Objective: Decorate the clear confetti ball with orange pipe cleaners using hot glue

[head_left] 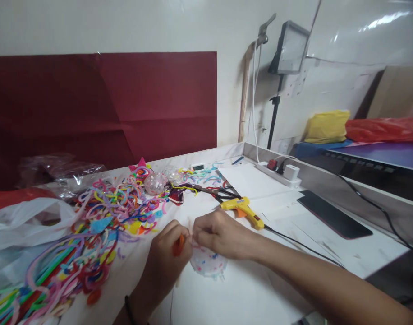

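My left hand (171, 250) is closed, with a small orange piece (178, 245) showing between its curled fingers; its exact kind is unclear. My right hand (220, 232) pinches close beside it, fingertips nearly touching the left hand's. What the right fingers hold is hidden. Just below and between both hands is a rounded, whitish translucent piece (209, 262) dotted with pink and blue. A yellow hot glue gun (242, 210) lies beyond my right hand, its black cord trailing right. Scissors (223, 192) with dark handles lie behind it.
Pipe cleaners and craft bits (118, 203) are heaped on the left beside a white plastic bag (30, 221). A clear ball (155, 183) sits at the back. To the right are a power strip (277, 174) and a dark phone-like slab (333, 214). A raised edge (328, 187) borders the table.
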Demonstrator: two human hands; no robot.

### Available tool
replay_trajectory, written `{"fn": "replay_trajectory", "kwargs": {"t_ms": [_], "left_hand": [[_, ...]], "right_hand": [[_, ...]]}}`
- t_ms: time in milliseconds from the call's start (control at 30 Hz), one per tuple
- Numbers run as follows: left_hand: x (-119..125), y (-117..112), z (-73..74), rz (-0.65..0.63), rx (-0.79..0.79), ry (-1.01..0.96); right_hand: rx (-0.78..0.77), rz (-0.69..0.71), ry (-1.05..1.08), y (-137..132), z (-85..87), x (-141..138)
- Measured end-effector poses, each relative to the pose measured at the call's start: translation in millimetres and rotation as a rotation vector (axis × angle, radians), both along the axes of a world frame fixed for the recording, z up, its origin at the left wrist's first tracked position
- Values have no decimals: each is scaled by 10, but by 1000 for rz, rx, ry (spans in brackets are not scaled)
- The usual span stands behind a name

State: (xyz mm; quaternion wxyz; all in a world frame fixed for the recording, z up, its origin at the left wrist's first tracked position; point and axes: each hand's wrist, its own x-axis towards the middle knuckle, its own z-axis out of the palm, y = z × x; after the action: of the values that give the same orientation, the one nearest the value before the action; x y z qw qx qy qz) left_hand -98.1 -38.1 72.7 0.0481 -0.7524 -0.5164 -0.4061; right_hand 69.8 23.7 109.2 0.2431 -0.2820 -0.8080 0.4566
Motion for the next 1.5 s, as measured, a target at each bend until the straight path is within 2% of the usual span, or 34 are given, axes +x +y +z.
{"fn": "replay_trajectory", "kwargs": {"t_ms": [100, 200, 333, 467, 667, 867, 933, 967, 1000, 1067, 1100, 1167, 1233, 1367, 1500], "left_hand": [[14, -26, -42, 8, 149, 240], [24, -58, -49, -26, 249, 417], [28, -70, -19, -107, 336, 492], [25, -83, 11, -156, 407, 503], [27, -155, 43, -231, 340, 542], [4, -172, 8, -259, 290, 579], [-77, -147, 10, -213, 302, 556], [-128, -133, 24, -135, 346, 513], [-176, -121, 48, -62, 455, 459], [-241, -106, 117, 90, 449, 443], [-249, -101, 153, 119, 450, 368], [-228, -90, 205, 76, 373, 269], [-200, -61, 207, 126, 309, 158], [-259, 63, 78, 247, 126, -59], [-387, 199, -89, 396, -187, -307]], "right_hand": [[38, -9, -41, -44, -11, 21], [-11, -19, -52, -48, -67, 22], [-139, 1, -22, -19, -134, 27], [-276, 69, 26, -8, -116, 57], [-475, 138, 72, -37, -71, 94], [-629, 127, 100, -81, -107, 100], [-662, 143, 85, -119, -75, 156], [-672, 187, 63, -138, -50, 196], [-671, 234, 46, -152, -21, 240], [-614, 308, 56, -152, 36, 315], [-555, 271, 108, -133, 59, 338], [-437, 141, 207, -56, 87, 350], [-359, 7, 256, 55, 93, 337], [-299, -183, 331, 285, 60, 344], [-251, -307, 348, 513, -28, 333]]}}
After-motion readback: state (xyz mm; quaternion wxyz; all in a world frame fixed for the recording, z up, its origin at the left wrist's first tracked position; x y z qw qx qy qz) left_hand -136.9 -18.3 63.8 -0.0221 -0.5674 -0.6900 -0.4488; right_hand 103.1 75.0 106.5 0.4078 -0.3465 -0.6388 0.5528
